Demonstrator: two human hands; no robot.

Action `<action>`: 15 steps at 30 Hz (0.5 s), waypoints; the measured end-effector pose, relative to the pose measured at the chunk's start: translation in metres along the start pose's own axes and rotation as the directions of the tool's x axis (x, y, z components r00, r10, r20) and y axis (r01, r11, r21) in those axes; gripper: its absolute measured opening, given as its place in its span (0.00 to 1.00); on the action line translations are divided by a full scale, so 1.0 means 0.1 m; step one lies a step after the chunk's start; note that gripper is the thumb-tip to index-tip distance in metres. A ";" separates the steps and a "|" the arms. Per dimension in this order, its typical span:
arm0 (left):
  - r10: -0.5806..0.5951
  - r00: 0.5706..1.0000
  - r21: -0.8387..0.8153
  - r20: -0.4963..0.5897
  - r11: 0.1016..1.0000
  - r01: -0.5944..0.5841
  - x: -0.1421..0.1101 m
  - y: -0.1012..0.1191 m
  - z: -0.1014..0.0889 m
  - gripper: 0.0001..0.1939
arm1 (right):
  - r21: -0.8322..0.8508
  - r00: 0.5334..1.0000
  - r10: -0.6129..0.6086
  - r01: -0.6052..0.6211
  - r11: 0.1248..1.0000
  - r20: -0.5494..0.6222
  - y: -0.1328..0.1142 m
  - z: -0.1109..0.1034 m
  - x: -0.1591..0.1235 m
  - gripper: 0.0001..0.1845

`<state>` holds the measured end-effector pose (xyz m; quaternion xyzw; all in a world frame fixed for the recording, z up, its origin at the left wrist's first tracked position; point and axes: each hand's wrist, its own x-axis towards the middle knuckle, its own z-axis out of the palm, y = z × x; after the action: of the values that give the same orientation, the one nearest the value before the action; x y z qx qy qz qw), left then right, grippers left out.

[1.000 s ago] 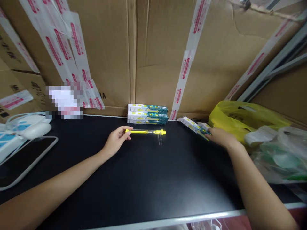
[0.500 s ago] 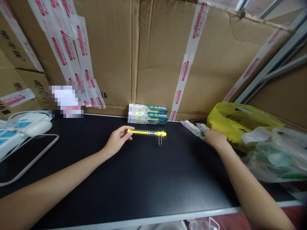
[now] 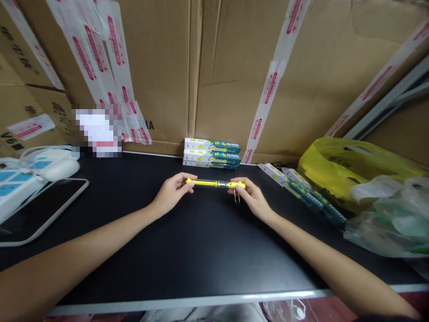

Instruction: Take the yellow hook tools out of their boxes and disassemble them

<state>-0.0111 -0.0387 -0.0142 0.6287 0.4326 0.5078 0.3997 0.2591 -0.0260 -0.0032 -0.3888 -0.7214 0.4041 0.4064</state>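
Observation:
A slim yellow spring scale (image 3: 206, 183), tube-shaped with yellow ends, lies level between my hands above the black table. My left hand (image 3: 176, 190) pinches its left end between thumb and fingers. At the other end, my right hand (image 3: 254, 197) closes on the yellow cap. From that end a thin bent wire hook (image 3: 237, 197) hangs down. A clear or metallic section shows near the right cap. Behind the scale, several printed boxes (image 3: 212, 154) are stacked against the cardboard.
Right of my hands lie two slim boxes (image 3: 295, 188), beside a yellow plastic bag (image 3: 321, 165) and a clear bag (image 3: 385, 223). On the left are a phone (image 3: 43, 210), a power strip (image 3: 16, 183) and a white mouse (image 3: 62, 169). Cardboard (image 3: 161, 76) walls the back.
My right hand has come left from the boxes by the yellow bag and now grips the scale's right end. Those two boxes now lie uncovered. The view has shifted slightly.

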 end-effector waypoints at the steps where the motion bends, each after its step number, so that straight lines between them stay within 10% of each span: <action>1: 0.002 1.000 0.000 -0.004 1.000 -0.002 0.00 0.01 0.00 0.16 | 0.015 1.000 0.003 -0.002 1.000 -0.020 0.00 0.01 0.00 0.18; 10: 0.066 0.995 0.062 0.077 0.996 -0.071 -0.09 0.05 0.06 0.13 | 0.065 0.961 0.020 -0.002 0.998 -0.275 -0.06 0.18 0.08 0.17; 15: 0.228 0.968 0.547 0.106 0.800 -0.248 -0.16 0.14 0.10 0.13 | 0.275 0.972 0.161 -0.109 0.955 -0.171 -0.03 0.31 0.10 0.19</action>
<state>-0.0007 -0.0585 -0.0070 0.7756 0.4720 0.3950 0.1403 0.2271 -0.0269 -0.0085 -0.4169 -0.5905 0.4840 0.4933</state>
